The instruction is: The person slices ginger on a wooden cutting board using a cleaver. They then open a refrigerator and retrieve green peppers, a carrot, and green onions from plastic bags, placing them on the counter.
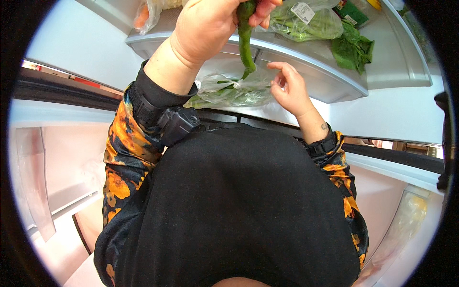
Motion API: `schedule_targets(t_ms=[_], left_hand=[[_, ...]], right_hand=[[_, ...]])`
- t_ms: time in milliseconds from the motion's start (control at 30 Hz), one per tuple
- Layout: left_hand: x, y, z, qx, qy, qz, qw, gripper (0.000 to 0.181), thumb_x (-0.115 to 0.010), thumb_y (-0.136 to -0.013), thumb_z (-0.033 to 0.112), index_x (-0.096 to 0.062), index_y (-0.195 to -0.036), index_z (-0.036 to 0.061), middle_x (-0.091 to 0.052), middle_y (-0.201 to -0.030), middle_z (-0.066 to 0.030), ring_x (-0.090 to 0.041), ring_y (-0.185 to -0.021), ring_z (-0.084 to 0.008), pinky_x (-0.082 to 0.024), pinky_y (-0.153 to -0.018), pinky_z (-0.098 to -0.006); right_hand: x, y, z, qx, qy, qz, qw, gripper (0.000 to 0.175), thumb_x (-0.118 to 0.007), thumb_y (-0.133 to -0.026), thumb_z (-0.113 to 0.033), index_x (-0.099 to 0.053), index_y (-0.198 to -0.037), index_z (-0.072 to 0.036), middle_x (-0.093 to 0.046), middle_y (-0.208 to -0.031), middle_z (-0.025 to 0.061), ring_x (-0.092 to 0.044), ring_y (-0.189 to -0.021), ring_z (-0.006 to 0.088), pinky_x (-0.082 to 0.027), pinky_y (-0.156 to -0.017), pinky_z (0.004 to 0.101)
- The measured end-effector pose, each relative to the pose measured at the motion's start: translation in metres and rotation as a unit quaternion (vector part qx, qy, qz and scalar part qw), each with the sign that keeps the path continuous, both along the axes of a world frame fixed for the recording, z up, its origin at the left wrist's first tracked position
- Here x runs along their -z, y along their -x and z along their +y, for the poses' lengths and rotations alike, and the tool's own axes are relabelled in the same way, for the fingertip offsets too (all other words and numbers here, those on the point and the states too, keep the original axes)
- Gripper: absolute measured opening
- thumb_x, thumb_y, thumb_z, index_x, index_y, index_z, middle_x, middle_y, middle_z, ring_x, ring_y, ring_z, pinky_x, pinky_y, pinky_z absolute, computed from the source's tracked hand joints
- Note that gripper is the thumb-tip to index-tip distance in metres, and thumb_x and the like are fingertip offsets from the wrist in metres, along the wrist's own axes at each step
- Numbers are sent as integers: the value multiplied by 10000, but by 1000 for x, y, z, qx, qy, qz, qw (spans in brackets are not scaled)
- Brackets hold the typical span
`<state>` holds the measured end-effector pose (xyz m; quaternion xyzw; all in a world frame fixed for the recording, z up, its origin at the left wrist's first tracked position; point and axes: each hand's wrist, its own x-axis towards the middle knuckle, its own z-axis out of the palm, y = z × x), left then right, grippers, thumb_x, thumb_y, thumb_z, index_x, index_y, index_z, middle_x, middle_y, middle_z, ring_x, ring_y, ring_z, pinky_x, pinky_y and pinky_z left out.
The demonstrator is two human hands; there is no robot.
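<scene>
My left hand (211, 28) is raised at the top of the view, its fingers closed around a long green pepper (245, 46) that hangs tip down. Below the pepper, a clear plastic bag (233, 91) with green vegetables inside lies in front of the refrigerator drawer. The pepper's thin end overlaps the bag in view; whether they touch is not clear. My right hand (290, 89) is at the bag's right side, fingers bent and apart, with nothing visible in it.
Behind the drawer's front edge (308, 59) lie another bag of green vegetables (304, 25) with a printed label, loose leafy greens (353, 46) and a bag with a carrot (141, 17). Open refrigerator doors with bins (398, 222) flank me on both sides.
</scene>
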<state>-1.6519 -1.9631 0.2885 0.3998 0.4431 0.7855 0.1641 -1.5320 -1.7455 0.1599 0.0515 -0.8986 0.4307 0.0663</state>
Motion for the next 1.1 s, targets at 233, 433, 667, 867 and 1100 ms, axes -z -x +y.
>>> schedule_targets(t_ms=[233,433,667,867,1100], left_hand=[[-12,-7,5,17,-133,-28,991,328,-452,-1061,324,-506,-1215,40,-578,-1073,-142,-547,-944,-233,-446,-909,-400],[27,19,-56,48,93,70,992,682,-670,-943,399,-431,-1466,31,-570,-1357,-159,-553,-1235,-246,-440,-1055,-399],[146,40,-99,-28,497,282,820,846,-825,-773,184,-400,-1490,38,-502,-1445,-183,-481,-1332,-337,-387,-1125,-402],[188,40,-104,-1,578,224,785,608,-748,-839,235,-532,-1398,135,-579,-1337,-215,-542,-1231,-392,-445,-1038,-428],[196,41,-100,-33,545,221,808,291,-635,-927,247,-680,-1182,114,-684,-1089,-217,-626,-1042,-411,-493,-916,-463]], right_hand=[[-22,14,-29,-106,28,107,988,308,-685,-895,-134,-646,-1181,-24,-680,-1139,93,-633,-1025,205,-478,-945,331],[-34,23,-33,-113,247,93,958,253,-626,-917,-3,-650,-1168,-22,-686,-1168,72,-618,-1120,176,-465,-993,332],[-29,34,-17,-126,401,88,903,278,-608,-925,54,-604,-1192,-24,-650,-1252,174,-574,-1257,344,-413,-1110,489],[-36,24,-11,-59,366,92,924,262,-620,-930,41,-604,-1181,-32,-678,-1185,146,-642,-1144,288,-491,-1034,444],[-31,17,-15,-57,213,-100,970,258,-654,-915,18,-618,-1169,-2,-694,-1118,96,-667,-1051,188,-539,-938,343]])
